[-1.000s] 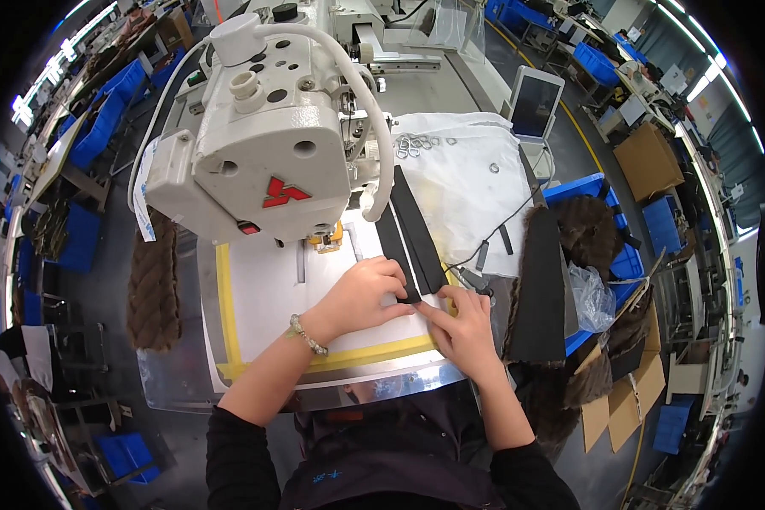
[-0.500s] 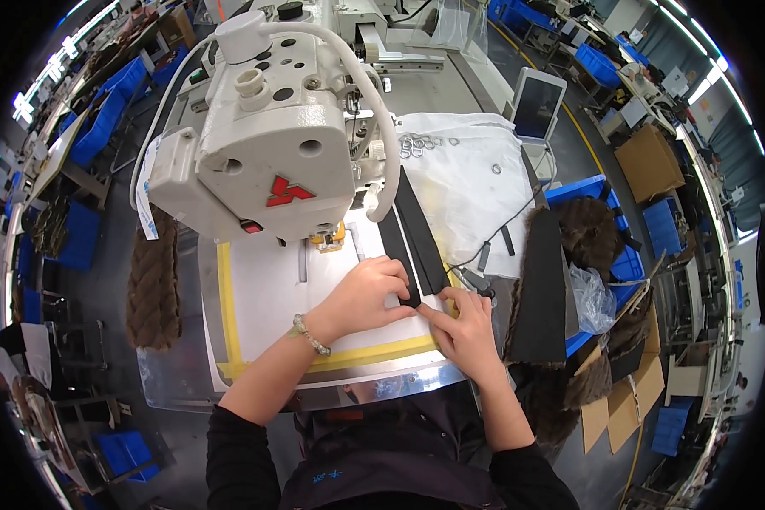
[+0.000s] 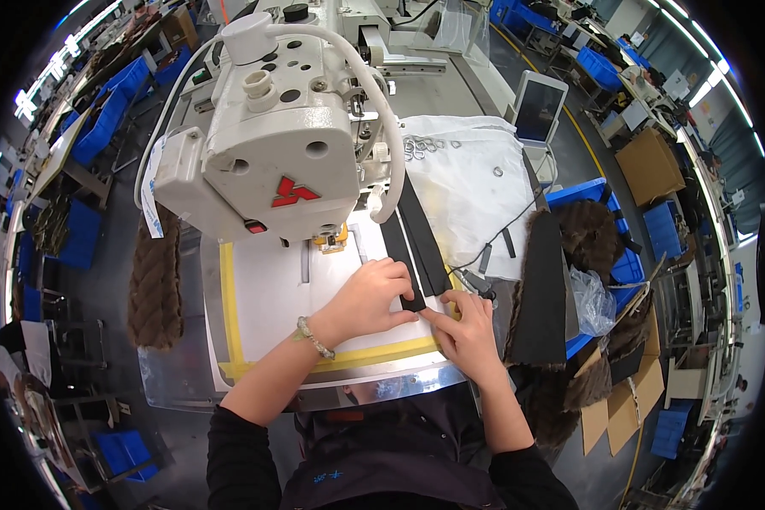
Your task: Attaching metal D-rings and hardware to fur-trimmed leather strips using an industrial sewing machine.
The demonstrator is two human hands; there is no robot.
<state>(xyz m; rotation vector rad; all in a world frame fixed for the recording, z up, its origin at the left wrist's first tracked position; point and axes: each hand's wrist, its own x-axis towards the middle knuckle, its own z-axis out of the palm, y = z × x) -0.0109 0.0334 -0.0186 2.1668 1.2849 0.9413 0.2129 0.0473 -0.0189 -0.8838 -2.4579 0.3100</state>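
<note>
Two long black strips lie side by side on the white work plate [image 3: 272, 297], running away from me beneath the sewing machine head's right side. My left hand [image 3: 370, 297], a beaded bracelet at its wrist, is closed on the near end of the left black strip [image 3: 393, 236]. Close by, my right hand [image 3: 467, 330] has its thumb at that same end, almost meeting my left thumb. Its other fingers are bent beside the near end of the right black strip [image 3: 422, 246]. Fingers partly hide both ends. The orange-yellow presser part [image 3: 333, 241] sits left of the strips.
The large white sewing machine [image 3: 285, 144] stands ahead. Metal rings [image 3: 421, 146] and a cable lie on a white sheet [image 3: 476, 195] at right. Brown fur pieces [image 3: 588, 229] fill a blue crate [image 3: 633, 263]; another fur piece [image 3: 155, 280] hangs at left. Yellow tape [image 3: 374, 351] borders the plate.
The view has shifted very slightly. Both hands stay at the strip's near end, and the left fingers have moved a little along it.
</note>
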